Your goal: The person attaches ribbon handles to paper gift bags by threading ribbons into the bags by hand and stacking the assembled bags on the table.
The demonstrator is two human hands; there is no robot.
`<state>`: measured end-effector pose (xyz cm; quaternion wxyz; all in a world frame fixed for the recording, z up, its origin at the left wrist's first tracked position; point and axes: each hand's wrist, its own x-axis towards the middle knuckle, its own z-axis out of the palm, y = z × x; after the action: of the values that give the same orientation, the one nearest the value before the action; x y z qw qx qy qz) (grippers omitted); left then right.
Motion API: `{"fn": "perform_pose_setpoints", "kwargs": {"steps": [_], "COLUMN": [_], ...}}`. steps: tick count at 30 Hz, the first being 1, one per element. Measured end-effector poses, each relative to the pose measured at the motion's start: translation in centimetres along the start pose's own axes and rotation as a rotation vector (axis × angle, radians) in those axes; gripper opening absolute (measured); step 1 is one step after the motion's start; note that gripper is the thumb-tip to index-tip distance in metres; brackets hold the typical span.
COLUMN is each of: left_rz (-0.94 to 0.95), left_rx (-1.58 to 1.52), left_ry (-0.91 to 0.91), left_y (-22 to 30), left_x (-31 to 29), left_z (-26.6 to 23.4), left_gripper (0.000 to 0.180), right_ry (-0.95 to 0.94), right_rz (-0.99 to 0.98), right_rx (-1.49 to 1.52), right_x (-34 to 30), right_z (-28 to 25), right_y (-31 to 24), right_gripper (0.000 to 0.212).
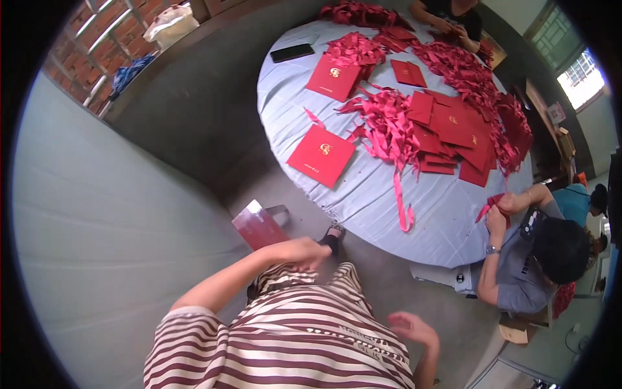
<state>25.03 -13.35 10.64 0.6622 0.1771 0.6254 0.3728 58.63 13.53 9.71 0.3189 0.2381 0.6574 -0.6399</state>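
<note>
My left hand [308, 253] is held over my lap in front of my striped shirt, away from the table. Its fingers are smeared by motion, so whether it holds anything cannot be made out. My right hand [413, 328] hangs at my right side, fingers loosely bent and a little apart, nothing in it. Beyond my knees stands the round table with a pale cloth [363, 220]. Nearest to me on it lies a red flat bag [321, 157] with a gold emblem. Beside it is a tangled heap of red ribbons [389, 123].
More red bags [453, 129] are piled mid-table, with further ribbons [460, 71] behind. A black phone [291, 52] lies at the far left edge. A dark red boxy thing [258, 225] is on the floor. Co-workers handle red pieces at the right [518, 259] and far side [463, 26].
</note>
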Motion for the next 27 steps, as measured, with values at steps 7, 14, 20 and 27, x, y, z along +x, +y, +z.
{"fn": "perform_pose_setpoints", "kwargs": {"steps": [7, 14, 20, 27], "left_rz": [0.027, -0.318, -0.664, -0.463], "left_rx": [0.636, -0.049, -0.883, -1.298], "left_ry": [0.917, 0.751, 0.827, 0.872], "left_y": [-20.5, -37.1, -48.7, -44.8], "left_x": [6.7, 12.0, 12.0, 17.4], "left_z": [-7.5, -8.7, -3.9, -3.6], "left_gripper": [0.021, 0.048, 0.097, 0.091], "right_ry": [0.544, 0.919, 0.951, 0.959], "right_rz": [-0.459, -0.610, -0.523, -0.519], "right_rx": [-0.270, -0.832, -1.074, -1.079], "right_x": [10.8, 20.9, 23.5, 24.1], "right_z": [2.3, 3.1, 4.7, 4.6], "right_y": [-10.5, -11.8, -13.3, -13.7], "right_gripper": [0.030, 0.058, 0.062, 0.061]}}
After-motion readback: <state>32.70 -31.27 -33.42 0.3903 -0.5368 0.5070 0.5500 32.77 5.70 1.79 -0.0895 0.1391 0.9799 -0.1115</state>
